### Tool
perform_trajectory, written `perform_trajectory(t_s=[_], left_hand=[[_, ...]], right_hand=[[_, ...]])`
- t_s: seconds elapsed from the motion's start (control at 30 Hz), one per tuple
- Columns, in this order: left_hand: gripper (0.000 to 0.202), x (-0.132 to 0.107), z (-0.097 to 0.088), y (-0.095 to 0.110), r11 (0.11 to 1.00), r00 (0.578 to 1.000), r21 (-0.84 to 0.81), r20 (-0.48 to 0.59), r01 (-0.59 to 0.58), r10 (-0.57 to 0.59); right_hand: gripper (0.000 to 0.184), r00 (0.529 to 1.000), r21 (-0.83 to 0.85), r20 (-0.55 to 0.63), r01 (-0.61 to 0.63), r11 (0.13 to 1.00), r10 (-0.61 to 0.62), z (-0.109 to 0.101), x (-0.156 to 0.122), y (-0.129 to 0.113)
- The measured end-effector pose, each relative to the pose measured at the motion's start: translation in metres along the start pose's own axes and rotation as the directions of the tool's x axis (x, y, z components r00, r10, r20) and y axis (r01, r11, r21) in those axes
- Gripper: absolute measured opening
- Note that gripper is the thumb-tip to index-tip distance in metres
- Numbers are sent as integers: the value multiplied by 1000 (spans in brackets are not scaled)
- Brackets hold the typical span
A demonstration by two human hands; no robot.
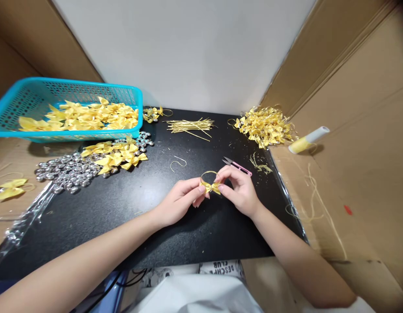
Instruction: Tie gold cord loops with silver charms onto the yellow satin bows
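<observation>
Both my hands meet over the middle of the black mat [123, 208]. My left hand [180, 200] pinches one side of a small yellow ribbon bow [210, 187]. My right hand [239, 189] pinches the other side. A thin gold cord loop [208, 174] rises from the bow between my fingertips. Pink-handled thread snips [237, 166] lie on the mat just behind my right hand. A short curl of gold cord [178, 163] lies loose ahead of my left hand.
A turquoise basket [12, 102] of yellow bows stands at the back left. Loose yellow bows [115, 154] and silver beads [69, 171] lie beside it. Cut gold cords [190, 126] and a heap of finished bows [266, 126] lie at the back. A yellow thread spool [307, 140] rests on cardboard at right.
</observation>
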State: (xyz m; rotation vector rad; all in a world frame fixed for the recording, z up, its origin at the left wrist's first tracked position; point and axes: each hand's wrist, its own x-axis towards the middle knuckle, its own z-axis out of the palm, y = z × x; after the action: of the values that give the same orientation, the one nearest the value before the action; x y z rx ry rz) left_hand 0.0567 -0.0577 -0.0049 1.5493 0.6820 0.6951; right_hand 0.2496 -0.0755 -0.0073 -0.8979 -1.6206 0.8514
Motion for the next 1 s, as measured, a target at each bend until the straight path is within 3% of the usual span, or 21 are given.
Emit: perform_trajectory(t_s=[0.23,0.4,0.47,0.53,0.6,0.67,0.73,0.77,0.83,1.0], left_hand=[[31,1,0,2,1000,1000,-22,-10,8,-8],[32,0,1,1,998,1000,63,-18,-20,21],[29,-1,3,-1,985,993,162,-92,-54,69],[20,-3,4,-3,940,948,321,-244,-119,204],[8,-5,3,-5,794,836,561,-302,-233,458],[8,-7,1,-4,491,704,790,-110,-366,702],[20,-7,-1,-3,191,628,892,124,-410,769],[26,-7,-2,-2,99,624,913,188,-396,759],[31,-5,-2,-1,24,657,940,218,-339,722],[24,-2,-1,-2,35,708,955,193,-293,680]], right_hand=[[2,998,2,10,-55,998,55,0,0,0],[7,981,42,48,-192,980,190,1,-1,1],[10,967,79,44,-255,964,253,3,-1,2],[16,950,133,9,-311,941,312,6,-1,3],[20,935,178,-32,-343,922,354,7,-1,4],[23,926,203,-56,-355,913,373,8,-1,4],[24,925,222,-64,-353,909,375,8,-1,4],[24,926,232,-67,-347,909,371,7,-1,3],[24,931,244,-71,-332,911,359,7,-1,2],[23,919,243,-84,-357,902,386,7,0,-3]])
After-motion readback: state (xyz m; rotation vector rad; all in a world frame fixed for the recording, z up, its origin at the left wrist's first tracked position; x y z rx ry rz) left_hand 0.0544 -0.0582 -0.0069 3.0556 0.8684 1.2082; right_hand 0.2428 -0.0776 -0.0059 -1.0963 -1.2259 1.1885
